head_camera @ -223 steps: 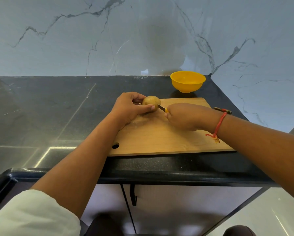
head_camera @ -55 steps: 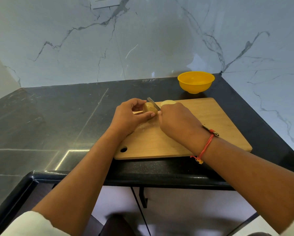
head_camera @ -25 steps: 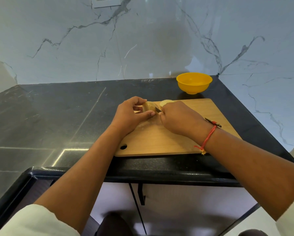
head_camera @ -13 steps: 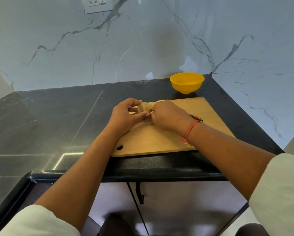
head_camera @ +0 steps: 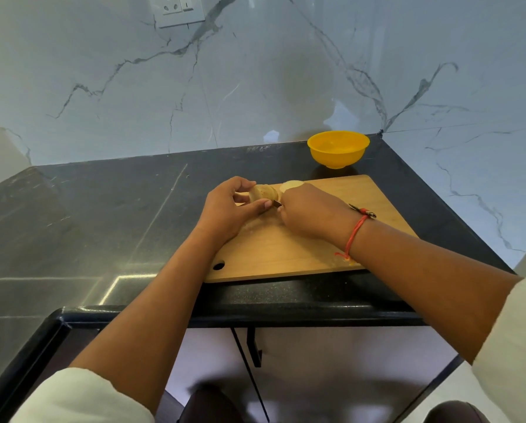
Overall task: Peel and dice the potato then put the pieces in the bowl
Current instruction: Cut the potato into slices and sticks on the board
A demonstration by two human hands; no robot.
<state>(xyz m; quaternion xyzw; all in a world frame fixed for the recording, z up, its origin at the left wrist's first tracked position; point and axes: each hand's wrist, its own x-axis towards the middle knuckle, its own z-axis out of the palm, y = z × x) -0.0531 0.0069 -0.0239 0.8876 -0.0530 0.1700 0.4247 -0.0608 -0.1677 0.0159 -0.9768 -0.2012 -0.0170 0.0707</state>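
On the cutting board [head_camera: 286, 251] — left hand [head_camera: 228, 209] pinches the potato [head_camera: 263, 193], right hand [head_camera: 310, 213] grips the knife [head_camera: 276, 204].
Firm, light, probably slick at the cut — best held by its rounded sides.

The cutting board [head_camera: 286, 251] lies on the bench [head_camera: 103, 215], right of its middle, its near edge close to the bench's near edge. The bowl [head_camera: 338, 149] stands on the bench just behind the board's far edge, in the far right corner where the two walls meet. The potato [head_camera: 263, 193] sits on the board's far left part, the left hand [head_camera: 228, 212] round it from the left, the right hand [head_camera: 309, 213] to its right. A cut piece [head_camera: 290, 185] lies just right of the potato, behind the right hand. The knife [head_camera: 276, 204] shows between the hands. A socket [head_camera: 178, 9] sits high on the far wall, to the left.
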